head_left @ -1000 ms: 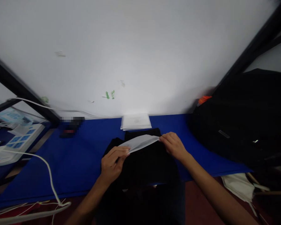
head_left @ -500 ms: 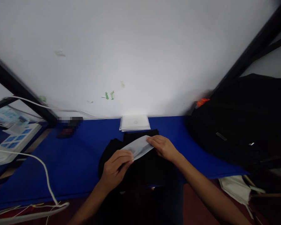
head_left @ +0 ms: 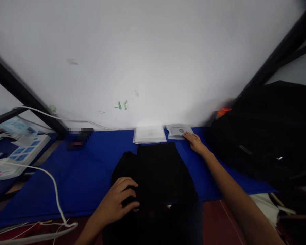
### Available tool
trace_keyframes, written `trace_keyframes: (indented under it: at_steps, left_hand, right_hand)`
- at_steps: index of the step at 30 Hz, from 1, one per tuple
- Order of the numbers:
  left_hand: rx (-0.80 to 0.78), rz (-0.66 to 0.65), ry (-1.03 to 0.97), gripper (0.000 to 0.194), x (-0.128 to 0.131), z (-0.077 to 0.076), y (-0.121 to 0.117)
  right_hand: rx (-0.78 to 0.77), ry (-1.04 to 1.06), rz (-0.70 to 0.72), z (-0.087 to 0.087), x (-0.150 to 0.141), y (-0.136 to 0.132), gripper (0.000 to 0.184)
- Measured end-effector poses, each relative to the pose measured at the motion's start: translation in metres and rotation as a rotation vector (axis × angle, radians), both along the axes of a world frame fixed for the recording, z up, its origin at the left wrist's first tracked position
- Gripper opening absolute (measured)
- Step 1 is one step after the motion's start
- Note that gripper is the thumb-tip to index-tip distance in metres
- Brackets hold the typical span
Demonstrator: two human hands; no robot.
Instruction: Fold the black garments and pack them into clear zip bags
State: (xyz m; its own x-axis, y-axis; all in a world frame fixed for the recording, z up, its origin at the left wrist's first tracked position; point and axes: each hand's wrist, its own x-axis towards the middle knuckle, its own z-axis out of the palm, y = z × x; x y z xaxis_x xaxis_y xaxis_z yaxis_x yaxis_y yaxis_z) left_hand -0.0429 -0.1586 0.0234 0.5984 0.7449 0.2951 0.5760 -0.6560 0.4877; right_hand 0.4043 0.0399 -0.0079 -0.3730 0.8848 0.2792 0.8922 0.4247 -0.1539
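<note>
Left hand (head_left: 117,202) is resting loosely curled on the black cloth (head_left: 158,173); right hand (head_left: 196,142) is lying flat, fingertips touching the packet (head_left: 179,130), probably not gripping it.

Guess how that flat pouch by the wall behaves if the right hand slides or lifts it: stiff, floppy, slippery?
The pouch lies thin and flat on the blue cloth, so it is probably light and slides easily under the right hand. It looks like thin film, so likely floppy when lifted by one edge. Flat, so it should not roll.
</note>
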Motion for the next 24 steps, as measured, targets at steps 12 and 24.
trace_keyframes:
  at_steps: [12,24]
  left_hand:
    - [-0.115,0.003,0.040,0.019,-0.016,0.002,-0.002]
    - [0.062,0.368,-0.043,0.028,0.004,0.014,0.068]
  right_hand:
    - [-0.607,0.255,0.395,0.046,-0.110,-0.183,0.083]
    - [-0.442,0.525,0.162,0.043,-0.068,-0.123,0.020]
